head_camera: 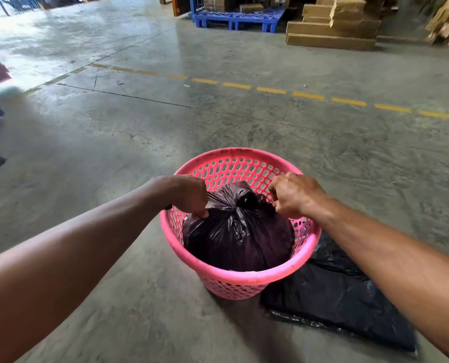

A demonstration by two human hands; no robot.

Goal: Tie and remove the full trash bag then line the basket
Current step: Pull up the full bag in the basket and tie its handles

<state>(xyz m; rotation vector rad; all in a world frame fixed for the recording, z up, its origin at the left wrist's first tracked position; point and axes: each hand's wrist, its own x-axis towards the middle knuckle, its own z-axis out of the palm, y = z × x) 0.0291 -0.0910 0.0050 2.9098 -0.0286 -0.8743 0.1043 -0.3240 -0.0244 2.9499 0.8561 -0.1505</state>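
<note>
Thin dark plastic is pinched in both fists: my left hand [189,196] and right hand [294,196] each clench an end of the full trash bag [239,237], which sits in the pink basket [234,280]. Pulling too hard could tear the film or tip the basket. Spare liner [333,297] lies flat beside it; bare concrete floor [139,142] blocks nothing.

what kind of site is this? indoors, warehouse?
Most likely a warehouse or factory floor, indoors. Signs: a wide bare concrete floor with a dashed yellow line painted across it, a blue plastic pallet at the far side, and stacks of flat cardboard boxes beside it.
</note>
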